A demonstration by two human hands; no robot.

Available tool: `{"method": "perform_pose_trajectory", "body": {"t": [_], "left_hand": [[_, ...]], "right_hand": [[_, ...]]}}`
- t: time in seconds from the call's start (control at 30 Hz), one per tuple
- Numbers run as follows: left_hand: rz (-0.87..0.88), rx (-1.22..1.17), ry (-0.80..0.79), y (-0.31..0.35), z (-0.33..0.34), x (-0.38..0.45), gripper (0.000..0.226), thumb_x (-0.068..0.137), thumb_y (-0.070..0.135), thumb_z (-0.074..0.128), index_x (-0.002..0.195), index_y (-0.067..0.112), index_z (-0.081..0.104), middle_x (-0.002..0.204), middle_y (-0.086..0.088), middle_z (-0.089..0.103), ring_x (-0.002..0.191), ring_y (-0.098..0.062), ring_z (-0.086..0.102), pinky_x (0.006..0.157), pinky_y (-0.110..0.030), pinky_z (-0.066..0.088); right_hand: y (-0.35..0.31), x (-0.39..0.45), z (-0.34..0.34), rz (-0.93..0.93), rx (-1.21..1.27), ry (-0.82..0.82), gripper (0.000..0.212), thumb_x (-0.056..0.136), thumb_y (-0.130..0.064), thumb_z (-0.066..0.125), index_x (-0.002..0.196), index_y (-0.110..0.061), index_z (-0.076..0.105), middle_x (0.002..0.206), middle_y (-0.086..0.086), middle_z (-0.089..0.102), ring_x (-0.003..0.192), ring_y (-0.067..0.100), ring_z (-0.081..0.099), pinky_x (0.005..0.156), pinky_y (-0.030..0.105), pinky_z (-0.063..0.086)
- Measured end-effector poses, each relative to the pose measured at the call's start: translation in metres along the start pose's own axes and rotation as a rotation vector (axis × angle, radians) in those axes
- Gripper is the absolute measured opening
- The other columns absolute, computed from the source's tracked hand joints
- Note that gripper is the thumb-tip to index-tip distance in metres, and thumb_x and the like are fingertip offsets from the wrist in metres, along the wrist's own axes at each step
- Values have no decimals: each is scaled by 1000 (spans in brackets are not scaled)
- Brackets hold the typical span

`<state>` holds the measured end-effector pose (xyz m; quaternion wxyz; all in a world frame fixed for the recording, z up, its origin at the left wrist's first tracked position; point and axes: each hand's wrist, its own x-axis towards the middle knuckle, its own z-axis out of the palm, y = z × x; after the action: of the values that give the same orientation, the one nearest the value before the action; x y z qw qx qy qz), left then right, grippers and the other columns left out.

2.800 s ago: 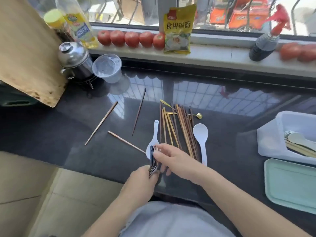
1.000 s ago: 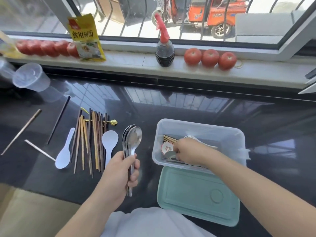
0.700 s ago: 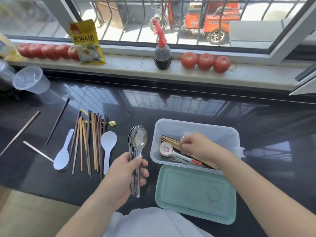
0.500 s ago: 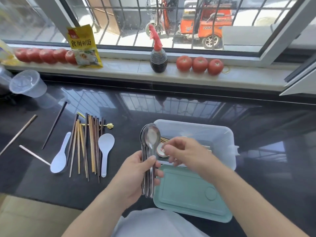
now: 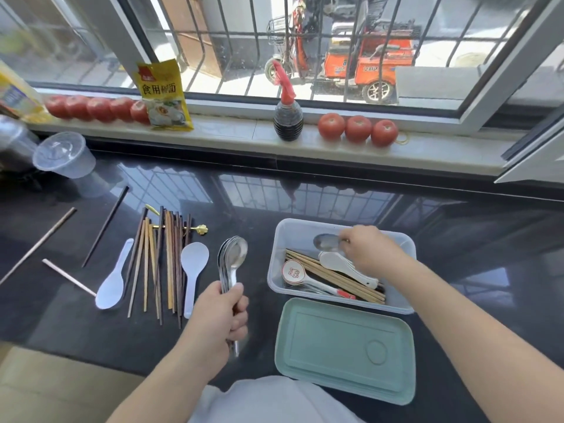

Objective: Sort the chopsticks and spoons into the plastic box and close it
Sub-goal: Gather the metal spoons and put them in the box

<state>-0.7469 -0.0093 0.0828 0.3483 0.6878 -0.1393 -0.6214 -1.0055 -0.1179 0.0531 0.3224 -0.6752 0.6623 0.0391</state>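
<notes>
My left hand (image 5: 221, 315) grips a stack of metal spoons (image 5: 233, 257) upright over the dark counter, left of the clear plastic box (image 5: 341, 225). My right hand (image 5: 370, 250) is inside the box, pinching one metal spoon (image 5: 326, 242) by its handle near the far wall. The box also holds wooden chopsticks (image 5: 332, 274), a white ceramic spoon (image 5: 338, 263) and a patterned spoon (image 5: 294, 273). Its green lid (image 5: 345, 346) lies flat in front of it. A bundle of chopsticks (image 5: 161, 257) and two white plastic spoons (image 5: 193, 264) (image 5: 113, 283) lie to the left.
Loose chopsticks (image 5: 105, 225) lie at the far left, beside a clear plastic cup (image 5: 62, 155). On the windowsill stand tomatoes (image 5: 357, 129), a dark sauce bottle (image 5: 288, 117) and a yellow packet (image 5: 161, 96). A gold-ended spoon (image 5: 200, 229) lies under the chopstick bundle.
My right hand took one metal spoon off the stack in my left hand and carried it into the box. My left hand with the stack moved slightly left.
</notes>
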Motion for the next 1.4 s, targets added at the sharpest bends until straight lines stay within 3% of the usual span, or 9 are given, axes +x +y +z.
{"method": "perform_pose_trajectory", "body": {"t": [0.13, 0.3, 0.47, 0.77, 0.83, 0.97, 1.2, 1.3, 1.4], "left_hand": [[-35, -75, 36, 0, -6, -5, 5, 97, 9, 50, 95, 11, 46, 60, -2, 47, 39, -11, 24, 37, -17, 15], [-41, -85, 30, -3, -4, -11, 3, 96, 7, 49, 98, 8, 52, 62, -4, 49, 40, -12, 26, 38, -18, 15], [-35, -73, -5, -7, 1, -12, 5, 102, 6, 45, 102, 5, 50, 65, -6, 51, 40, -11, 29, 36, -18, 17], [14, 88, -122, -4, 6, -15, 4, 103, 8, 46, 102, 5, 49, 66, -7, 59, 39, -12, 30, 38, -19, 18], [31, 130, -154, -3, 6, -18, 7, 105, 10, 48, 102, 4, 48, 72, -9, 66, 40, -13, 35, 38, -21, 22], [32, 113, -269, 0, 21, -22, 16, 106, 14, 50, 114, 2, 54, 89, -17, 74, 46, -18, 54, 40, -24, 35], [122, 175, -165, 3, 39, -16, 18, 109, 20, 44, 111, 3, 49, 91, -15, 77, 70, -30, 74, 55, -41, 60], [114, 151, -26, 0, 22, -11, 14, 108, 16, 44, 96, 8, 44, 72, -10, 63, 40, -14, 44, 36, -22, 32], [-1, 16, 8, 0, 10, -7, 9, 104, 12, 47, 96, 10, 44, 67, -5, 47, 39, -10, 27, 36, -17, 18]], "right_hand": [[-5, 17, 49, -137, -67, -240, 22, 100, -18, 47, 94, -11, 68, 79, 4, 63, 81, 27, 53, 66, 35, 40], [-14, 32, 79, -125, 111, -173, 23, 95, -19, 62, 115, -20, 73, 95, -5, 69, 93, 22, 61, 83, 31, 48], [-10, 38, 88, 52, 219, -186, 13, 79, -5, 57, 75, -12, 68, 76, 9, 74, 76, 31, 73, 76, 44, 62], [-25, 15, 62, 7, -190, -110, 23, 95, -24, 56, 76, -11, 60, 85, 11, 64, 79, 31, 56, 64, 30, 40], [-29, -3, 46, 18, -40, -7, 22, 96, -29, 55, 85, -16, 68, 89, 8, 70, 81, 29, 59, 66, 31, 44], [-59, -45, 30, -89, 828, -303, 23, 96, -37, 65, 86, -18, 73, 83, 0, 74, 71, 12, 64, 65, 29, 53], [-46, -23, 10, 70, 1073, 68, 20, 103, -16, 53, 87, -10, 63, 76, 8, 72, 58, 14, 65, 53, 25, 44], [-19, 2, -17, -11, 558, 166, 21, 102, -22, 49, 85, -18, 61, 77, 0, 75, 69, 16, 71, 59, 30, 50], [-15, 22, 7, -173, -168, -77, 22, 96, -32, 55, 87, -17, 68, 81, 0, 69, 80, 27, 64, 72, 36, 54]]}}
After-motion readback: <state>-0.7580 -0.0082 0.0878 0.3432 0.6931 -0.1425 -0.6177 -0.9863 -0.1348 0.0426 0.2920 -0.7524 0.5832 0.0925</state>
